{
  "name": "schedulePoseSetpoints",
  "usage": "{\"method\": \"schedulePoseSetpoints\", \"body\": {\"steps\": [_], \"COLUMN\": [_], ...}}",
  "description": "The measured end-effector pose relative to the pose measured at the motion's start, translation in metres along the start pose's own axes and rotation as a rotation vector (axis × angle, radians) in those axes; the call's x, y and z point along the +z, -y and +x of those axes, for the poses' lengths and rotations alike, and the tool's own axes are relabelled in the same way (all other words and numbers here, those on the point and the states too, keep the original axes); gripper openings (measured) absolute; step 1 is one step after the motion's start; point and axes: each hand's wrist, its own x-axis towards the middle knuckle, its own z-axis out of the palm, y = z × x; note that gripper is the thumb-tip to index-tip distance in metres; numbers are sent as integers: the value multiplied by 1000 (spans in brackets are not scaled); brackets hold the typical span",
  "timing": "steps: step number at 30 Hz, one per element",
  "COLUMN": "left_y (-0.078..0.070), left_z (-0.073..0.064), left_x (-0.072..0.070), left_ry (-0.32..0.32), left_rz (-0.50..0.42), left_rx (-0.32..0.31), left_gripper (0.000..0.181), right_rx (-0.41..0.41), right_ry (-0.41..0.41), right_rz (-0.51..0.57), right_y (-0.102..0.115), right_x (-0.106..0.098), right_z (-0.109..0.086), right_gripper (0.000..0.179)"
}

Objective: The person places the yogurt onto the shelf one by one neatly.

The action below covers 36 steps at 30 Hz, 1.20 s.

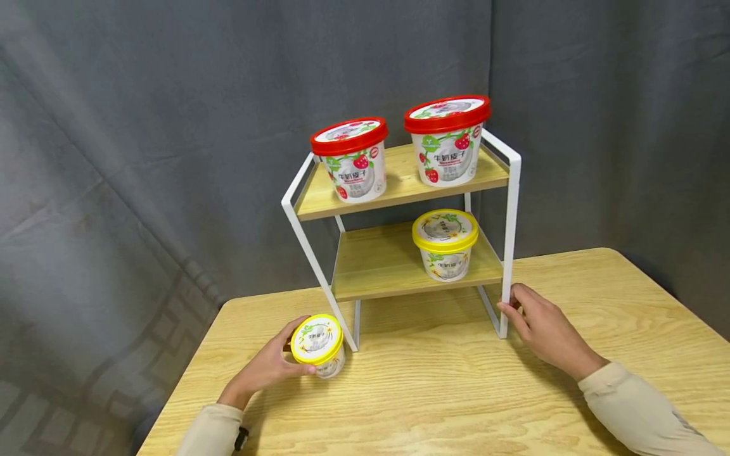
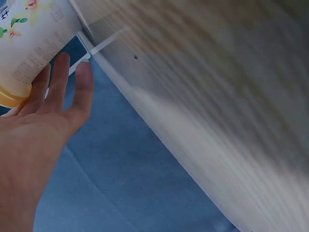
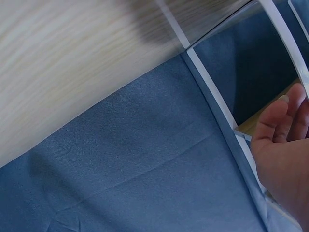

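My left hand (image 1: 270, 367) grips a small white tub with a yellow lid (image 1: 317, 339), thumb on the near side and fingers round the far side. The tub is low over the table, beside the left front leg of a two-tier shelf rack (image 1: 399, 288). In the left wrist view the tub's printed side (image 2: 41, 36) shows flowers, with fingers along it. My right hand (image 1: 542, 323) pinches the rack's white right front leg (image 1: 509, 253) near its lower end. In the right wrist view, the curled fingers (image 3: 273, 118) are at the white frame.
Two larger tubs with red lids (image 1: 352, 161) (image 1: 448, 142) stand on the rack's top board. Another yellow-lidded tub (image 1: 446, 246) sits at the right of the lower board. The rack stands on a wooden table (image 1: 422, 392), with a grey curtain (image 1: 171, 126) behind it.
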Motion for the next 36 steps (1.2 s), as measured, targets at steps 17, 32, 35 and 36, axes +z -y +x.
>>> {"method": "schedulePoseSetpoints", "body": {"steps": [17,32,35,36], "left_y": [-8,-26,-32,-33], "left_z": [-17,-22,-21,-21], "left_x": [8,33,39,41], "left_ry": [-5,-9,-7,-7], "left_rz": [61,38,30,28], "left_rx": [-8,-15,-8,-4], "left_gripper": [91,96,96,96], "right_rx": [-5,-22,-20,-17], "right_ry": [-1,-11,-9,-8], "right_rz": [6,-3,-7,-6], "right_y": [3,1,0,0], "right_x": [2,0,0,0], "right_z": [1,-1,-1,-1], "right_gripper": [18,16,15,15]}}
